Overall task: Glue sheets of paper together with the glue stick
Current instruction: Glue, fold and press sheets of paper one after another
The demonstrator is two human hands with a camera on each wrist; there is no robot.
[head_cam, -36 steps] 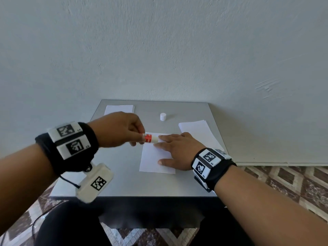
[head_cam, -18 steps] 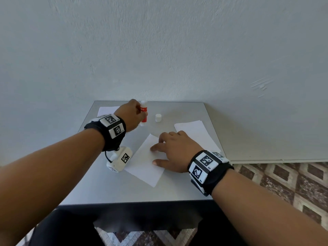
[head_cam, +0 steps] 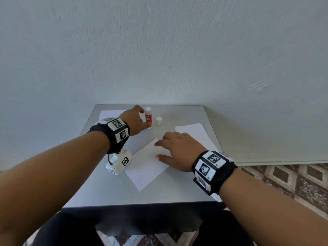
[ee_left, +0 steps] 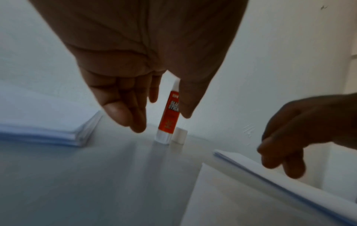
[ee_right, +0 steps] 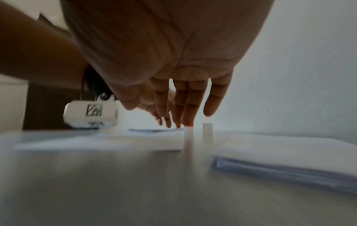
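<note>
The red-and-white glue stick (head_cam: 148,118) stands upright and uncapped at the back of the grey table (head_cam: 177,189), with its white cap (head_cam: 158,121) just to its right. My left hand (head_cam: 142,120) hovers around the stick with thumb and fingers spread; in the left wrist view the glue stick (ee_left: 168,113) stands free between them. My right hand (head_cam: 170,147) lies flat, fingers straight, on a single white sheet (head_cam: 145,167) that sits turned at an angle in the middle of the table.
A stack of white paper (head_cam: 193,132) lies at the right, close beyond my right hand. Another stack (head_cam: 110,113) sits at the back left, behind my left wrist. The white wrist camera box (head_cam: 119,163) hangs near the sheet's left edge. The wall rises directly behind the table.
My left hand carried the glue stick from over the sheet to the back of the table, stood it beside the cap and let go. My right hand turned the sheet askew.
</note>
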